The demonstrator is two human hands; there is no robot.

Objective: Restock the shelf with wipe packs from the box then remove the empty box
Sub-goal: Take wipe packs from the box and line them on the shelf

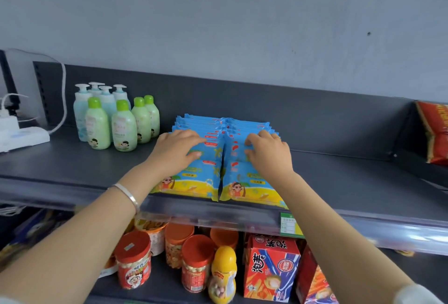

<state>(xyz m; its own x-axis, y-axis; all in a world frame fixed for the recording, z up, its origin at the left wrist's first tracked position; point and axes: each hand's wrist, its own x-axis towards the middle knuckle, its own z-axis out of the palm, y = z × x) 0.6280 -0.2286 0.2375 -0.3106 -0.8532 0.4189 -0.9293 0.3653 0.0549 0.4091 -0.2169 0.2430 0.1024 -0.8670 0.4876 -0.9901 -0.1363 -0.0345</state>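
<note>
While both hands rest on two rows of wipe packs (pixel 191 182) just right of the lotion bottles (pixel 116 124), we judge a hard push could slide the slick, soft blue-and-yellow packs off the shelf (pixel 72 165). The left hand (pixel 177 151) lies flat and open on the row nearer the bottles. The right hand (pixel 269 151) bends its fingers onto the farther row, and we cannot tell whether it grips.

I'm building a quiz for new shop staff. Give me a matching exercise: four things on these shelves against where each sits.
Things:
1 wipe packs
2 green-capped bottles
3 red snack bag
4 red-lidded jars

Places:
A lower shelf
B far right, upper level
C upper shelf, middle
D upper shelf, left of the packs

Pairs: 1-C, 2-D, 3-B, 4-A
</note>
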